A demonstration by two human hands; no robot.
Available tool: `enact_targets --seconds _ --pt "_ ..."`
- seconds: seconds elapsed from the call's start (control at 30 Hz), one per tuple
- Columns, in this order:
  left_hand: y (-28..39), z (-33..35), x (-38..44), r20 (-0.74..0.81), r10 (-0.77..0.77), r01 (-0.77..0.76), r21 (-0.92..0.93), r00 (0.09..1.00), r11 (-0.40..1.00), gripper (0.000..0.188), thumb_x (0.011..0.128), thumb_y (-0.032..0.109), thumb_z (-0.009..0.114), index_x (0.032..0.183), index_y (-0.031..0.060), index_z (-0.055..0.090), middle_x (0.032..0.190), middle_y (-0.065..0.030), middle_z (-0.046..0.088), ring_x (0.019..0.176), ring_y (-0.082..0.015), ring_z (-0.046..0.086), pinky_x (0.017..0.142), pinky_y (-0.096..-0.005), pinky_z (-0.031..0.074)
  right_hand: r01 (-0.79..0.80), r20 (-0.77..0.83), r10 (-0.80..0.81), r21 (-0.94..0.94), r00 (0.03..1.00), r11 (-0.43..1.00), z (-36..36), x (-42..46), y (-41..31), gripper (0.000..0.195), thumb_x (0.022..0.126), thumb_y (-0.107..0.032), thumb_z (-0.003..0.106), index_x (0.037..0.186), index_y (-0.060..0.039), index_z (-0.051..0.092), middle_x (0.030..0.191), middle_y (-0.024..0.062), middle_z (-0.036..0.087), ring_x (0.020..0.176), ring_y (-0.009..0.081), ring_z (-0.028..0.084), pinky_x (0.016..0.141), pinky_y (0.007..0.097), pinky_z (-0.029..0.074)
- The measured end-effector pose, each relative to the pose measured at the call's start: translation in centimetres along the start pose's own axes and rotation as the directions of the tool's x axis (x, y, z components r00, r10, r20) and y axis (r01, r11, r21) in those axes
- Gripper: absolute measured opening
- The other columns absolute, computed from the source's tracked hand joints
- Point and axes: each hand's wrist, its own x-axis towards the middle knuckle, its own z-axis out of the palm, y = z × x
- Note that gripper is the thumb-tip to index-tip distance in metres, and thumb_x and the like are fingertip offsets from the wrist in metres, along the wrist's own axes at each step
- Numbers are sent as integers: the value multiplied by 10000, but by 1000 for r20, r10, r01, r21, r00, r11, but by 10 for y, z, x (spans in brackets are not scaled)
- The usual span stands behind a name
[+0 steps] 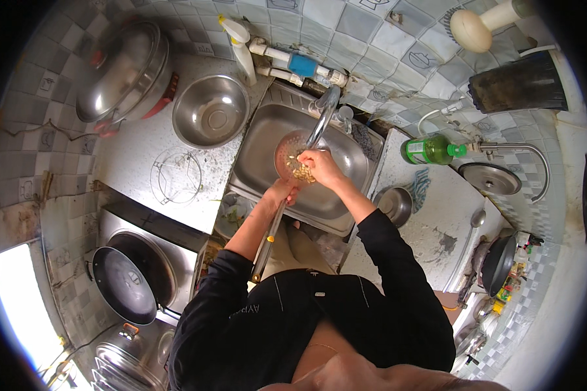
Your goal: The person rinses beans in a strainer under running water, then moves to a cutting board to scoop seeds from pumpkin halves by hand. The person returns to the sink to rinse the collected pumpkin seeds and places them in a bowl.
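Observation:
A perforated metal strainer point(282, 152) with a long handle point(269, 244) is held over the sink. My left hand point(280, 191) grips the handle close to the bowl, and the handle's far end reaches back towards my waist. Pale seeds or beans point(302, 173) lie in the strainer. Over them is my right hand point(324, 168), its fingers curled down at the seeds; whether it has any between the fingertips is hidden. Directly above the strainer hangs the chrome faucet point(324, 117). Beneath both hands lies the stainless steel sink point(261, 132).
Left of the sink stand a steel bowl point(211, 111), a wire stand point(176, 176) and a large lidded pot point(127, 73). A spray bottle point(242, 49) is behind. To the right are a small metal bowl point(394, 205), a green bottle point(428, 149) and a spoon point(478, 219).

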Motion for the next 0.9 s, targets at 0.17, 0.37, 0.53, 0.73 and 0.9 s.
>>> enact_targets --seconds 0.17,0.37,0.53,0.73,0.9 --pt "8 1 -2 36 14 -14 -5 999 1000 181 930 164 500 773 74 498 511 45 352 386 -69 321 364 -244 260 122 -114 -179 -391 977 912 -10 -17 -24 396 741 -17 703 1122 -59 603 1061 143 603 1061 322 550 938 403 441" --pt "7 12 1 37 1 -1 14 999 1000 218 938 161 507 733 90 478 521 45 361 383 -71 322 359 -241 257 56 -180 -109 -278 977 959 16 -9 3 388 736 3 709 1095 -54 573 980 176 571 930 353 582 804 424 477" --pt "7 5 0 26 -6 6 2 1000 1000 229 938 172 521 723 115 469 530 44 365 385 -73 324 358 -238 260 5 -169 -36 -180 985 984 15 -3 -7 256 740 52 639 975 -48 635 1039 142 616 1001 359 563 836 430 464" --pt "12 12 -7 24 21 -21 2 1000 1000 228 917 212 557 776 39 511 531 32 366 396 -75 345 357 -241 263 225 -237 -332 -386 913 895 21 -15 -29 292 768 63 607 1040 -35 641 1112 121 616 1051 322 550 927 406 444" --pt "3 -9 6 18 7 -6 -58 1000 998 223 936 191 523 756 62 496 546 37 369 406 -79 342 370 -249 262 170 -413 -265 -252 871 953 20 -26 -35 310 797 83 574 1078 -42 622 1081 134 623 978 337 583 857 393 481"
